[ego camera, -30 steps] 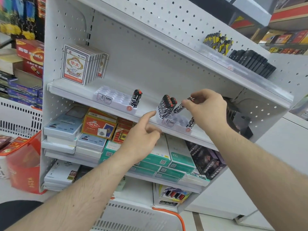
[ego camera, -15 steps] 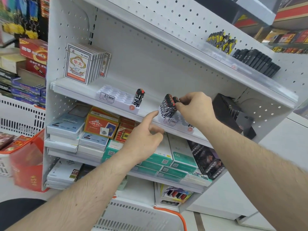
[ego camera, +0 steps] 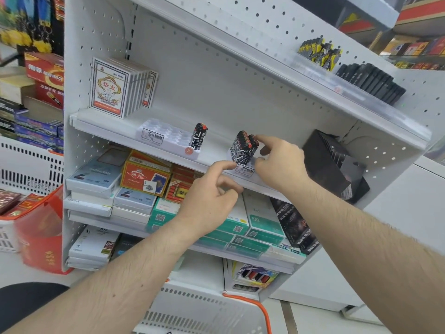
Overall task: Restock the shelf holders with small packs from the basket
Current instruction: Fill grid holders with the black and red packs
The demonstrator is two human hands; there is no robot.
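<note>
Pinching nothing that I can confirm: my right hand (ego camera: 279,162) is curling over right holder (ego camera: 245,170) near shelf front edge, forefinger touching top of pack cluster (ego camera: 243,147); whether anything is sitting between fingers, cannot tell

My left hand (ego camera: 212,201) is hovering just below shelf front edge, forefinger pointing at holder's front, other fingers loosely curled, holding nothing

Left holder (ego camera: 168,138) is carrying single pack (ego camera: 198,139) at its right end

Judging packs light, rigid, slick-skinned, tip-prone; taking each by narrow sides near red cap, lowering straight into slot
</note>
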